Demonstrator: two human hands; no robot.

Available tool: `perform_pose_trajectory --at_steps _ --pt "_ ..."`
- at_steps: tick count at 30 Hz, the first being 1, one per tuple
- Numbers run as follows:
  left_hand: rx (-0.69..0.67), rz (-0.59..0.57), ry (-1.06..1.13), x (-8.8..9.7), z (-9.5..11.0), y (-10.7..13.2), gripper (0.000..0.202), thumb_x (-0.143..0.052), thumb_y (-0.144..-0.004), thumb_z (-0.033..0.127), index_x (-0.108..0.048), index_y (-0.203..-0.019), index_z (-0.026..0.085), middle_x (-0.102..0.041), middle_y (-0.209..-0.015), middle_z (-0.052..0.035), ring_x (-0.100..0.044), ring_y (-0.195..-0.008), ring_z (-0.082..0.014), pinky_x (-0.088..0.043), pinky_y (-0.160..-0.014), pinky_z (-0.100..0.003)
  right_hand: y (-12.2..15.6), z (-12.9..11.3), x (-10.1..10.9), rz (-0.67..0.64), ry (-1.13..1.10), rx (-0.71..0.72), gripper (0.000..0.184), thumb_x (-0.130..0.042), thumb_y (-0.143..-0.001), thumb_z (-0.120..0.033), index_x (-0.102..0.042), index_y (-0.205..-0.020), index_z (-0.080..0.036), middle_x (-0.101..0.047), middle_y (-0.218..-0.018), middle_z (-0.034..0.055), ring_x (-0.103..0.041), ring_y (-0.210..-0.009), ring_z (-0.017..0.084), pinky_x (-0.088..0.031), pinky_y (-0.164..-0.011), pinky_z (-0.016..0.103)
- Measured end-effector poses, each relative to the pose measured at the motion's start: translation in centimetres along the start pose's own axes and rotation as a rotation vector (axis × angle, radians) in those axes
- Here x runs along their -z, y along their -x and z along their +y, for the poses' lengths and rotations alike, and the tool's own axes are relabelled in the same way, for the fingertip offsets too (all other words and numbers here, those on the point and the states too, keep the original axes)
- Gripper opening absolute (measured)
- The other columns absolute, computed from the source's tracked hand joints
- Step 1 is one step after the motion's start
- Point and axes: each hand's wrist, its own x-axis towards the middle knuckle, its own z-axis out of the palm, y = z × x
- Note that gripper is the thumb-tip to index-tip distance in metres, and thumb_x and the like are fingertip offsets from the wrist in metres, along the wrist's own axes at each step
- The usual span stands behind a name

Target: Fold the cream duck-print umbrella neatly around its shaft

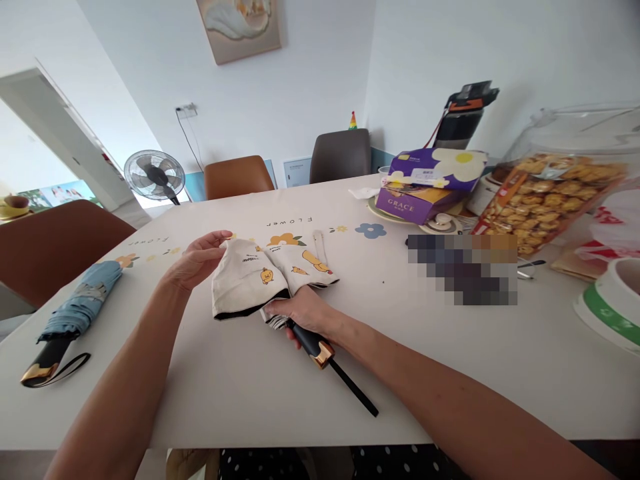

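A cream folding umbrella [250, 277] with yellow cartoon prints and black-edged canopy folds is held above the table, its fabric loose and partly spread. Its black handle has a gold-coloured end, and a black strap trails toward the table's front edge. My right hand [306, 310] is wrapped round the umbrella where canopy and handle meet. At the canopy's far left corner, my left hand [203, 259] pinches the fabric between thumb and fingers. A light blue folded umbrella [83, 303], also with a black and gold handle, lies on the table left of my left forearm.
The white table [240, 400] carries printed flowers. On its right stand a purple tissue pack [435, 167], a purple box [413, 203], a dark bottle [460, 120], a clear cookie jar [555, 193] and a tape roll [613, 307]. Chairs [235, 177] and a fan [155, 175] are beyond.
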Motion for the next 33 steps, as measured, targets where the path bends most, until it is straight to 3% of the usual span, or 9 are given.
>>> perform_pose_trajectory --at_steps 4,9,21,28,33 --pt "0.005 0.036 0.002 0.0 0.0 -0.1 0.035 -0.075 -0.057 0.015 -0.065 -0.091 0.018 -0.066 -0.079 -0.0020 -0.061 -0.066 -0.0132 -0.048 -0.065 -0.024 0.1 -0.2 -0.1 -0.006 0.021 -0.006 0.019 -0.064 -0.072 -0.029 -0.052 -0.073 -0.014 -0.047 -0.047 -0.0039 -0.047 -0.036 0.008 -0.042 -0.032 0.017" --pt "0.003 0.150 0.068 0.8 0.0 0.0 0.035 -0.075 -0.058 0.016 -0.064 -0.091 0.020 -0.065 -0.071 0.0010 -0.060 -0.064 -0.0118 -0.048 -0.061 -0.022 0.1 -0.3 0.0 0.018 0.008 -0.077 0.020 -0.064 -0.072 -0.030 -0.053 -0.077 -0.014 -0.049 -0.047 -0.0030 -0.049 -0.037 0.009 -0.041 -0.031 0.017" --pt "0.061 0.052 -0.023 1.3 0.2 0.1 0.032 -0.074 -0.060 0.013 -0.065 -0.091 0.015 -0.064 -0.075 -0.0028 -0.060 -0.065 -0.0118 -0.049 -0.057 -0.021 0.0 0.0 0.0 0.000 0.026 -0.032 0.022 -0.065 -0.072 -0.032 -0.052 -0.072 -0.014 -0.048 -0.049 -0.0028 -0.048 -0.037 0.008 -0.044 -0.033 0.018" --pt "-0.020 0.138 0.042 0.9 0.5 -0.1 0.030 -0.074 -0.059 0.012 -0.065 -0.087 0.017 -0.063 -0.067 0.0010 -0.059 -0.059 -0.0092 -0.048 -0.055 -0.018 0.1 -0.2 0.0 0.012 0.006 -0.086 0.024 -0.066 -0.072 -0.033 -0.052 -0.070 -0.014 -0.048 -0.047 -0.0029 -0.050 -0.038 0.009 -0.043 -0.033 0.016" --pt "-0.024 0.157 0.045 1.7 0.6 0.1 0.031 -0.071 -0.059 0.011 -0.064 -0.088 0.018 -0.064 -0.066 0.0009 -0.059 -0.058 -0.0100 -0.048 -0.055 -0.019 0.3 -0.3 0.0 0.007 -0.001 -0.057 0.023 -0.066 -0.072 -0.032 -0.052 -0.075 -0.014 -0.049 -0.048 -0.0029 -0.048 -0.037 0.008 -0.042 -0.032 0.017"
